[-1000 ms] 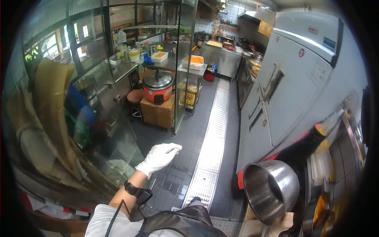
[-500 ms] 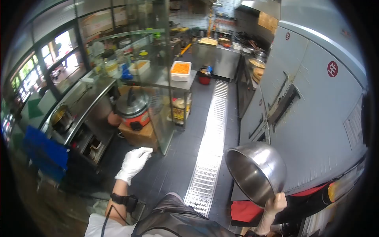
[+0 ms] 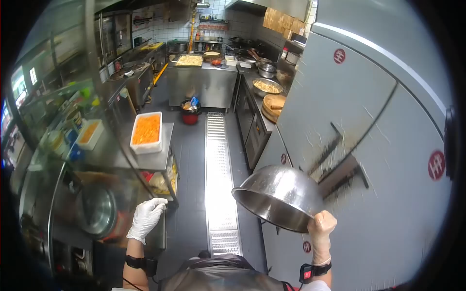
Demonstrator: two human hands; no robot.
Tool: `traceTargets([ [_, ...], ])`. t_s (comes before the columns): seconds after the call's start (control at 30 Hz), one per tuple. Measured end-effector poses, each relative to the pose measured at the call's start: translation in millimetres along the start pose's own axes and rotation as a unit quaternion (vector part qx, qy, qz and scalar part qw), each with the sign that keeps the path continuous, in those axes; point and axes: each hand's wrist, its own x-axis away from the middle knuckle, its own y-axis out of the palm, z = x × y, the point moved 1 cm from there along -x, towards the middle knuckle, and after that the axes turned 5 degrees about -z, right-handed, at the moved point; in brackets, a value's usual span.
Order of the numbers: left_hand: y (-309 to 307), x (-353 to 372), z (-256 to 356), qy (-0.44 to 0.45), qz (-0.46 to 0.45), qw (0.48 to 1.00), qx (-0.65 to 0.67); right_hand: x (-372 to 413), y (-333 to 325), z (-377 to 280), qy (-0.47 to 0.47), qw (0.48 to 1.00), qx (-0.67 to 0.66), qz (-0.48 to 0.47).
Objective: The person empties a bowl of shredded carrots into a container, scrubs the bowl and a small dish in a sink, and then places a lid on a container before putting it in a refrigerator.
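Observation:
A large, shiny metal mixing bowl (image 3: 284, 186) is tilted in the air, its mouth facing down and toward the left. My right hand (image 3: 322, 224), in a thin glove, grips its rim at the lower right. My left hand (image 3: 146, 219) wears a white glove and hovers to the left of the bowl with its fingers curled together. Nothing shows in those fingers. Beyond that hand, a white tub of shredded orange food (image 3: 147, 132) rests on a steel table (image 3: 167, 138).
A grey refrigerator (image 3: 374, 194) with scratched doors stands close on my right. A bright metal drain grate (image 3: 221, 179) runs along the dark floor. Ahead are a steel counter (image 3: 201, 87), a red bucket (image 3: 190, 118) and a bowl of food (image 3: 267, 87). Glass panels and a pot stand on the left.
My view has turned right and moved forward along the aisle. The bowl has been raised and now tips more mouth-down, still in my right hand. My left hand stays curled.

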Motion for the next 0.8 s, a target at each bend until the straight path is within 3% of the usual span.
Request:
traceTargets([
  [0.17,23.0,-147.1,12.5,0.053,-0.086,0.995,-0.006,-48.8,87.4,27.3,0.038,0.999,0.031,0.005],
  [0.37,43.3,-314.0,5.5,0.113,-0.059,0.988,-0.089,-115.4,227.2,75.1,0.022,1.000,0.011,0.011],
  [0.5,49.4,-413.4,2.0,0.070,-0.079,0.990,-0.098,-189.1,329.1,130.2,0.000,0.999,-0.053,0.005],
  [0.6,53.8,-481.9,18.9,-0.016,-0.096,0.987,-0.126,-259.8,403.5,150.7,-0.018,0.995,-0.100,0.014],
  [0.8,71.3,-621.9,2.5,-0.049,-0.086,0.993,-0.058,-387.2,540.0,167.8,-0.078,0.984,-0.158,0.033],
])
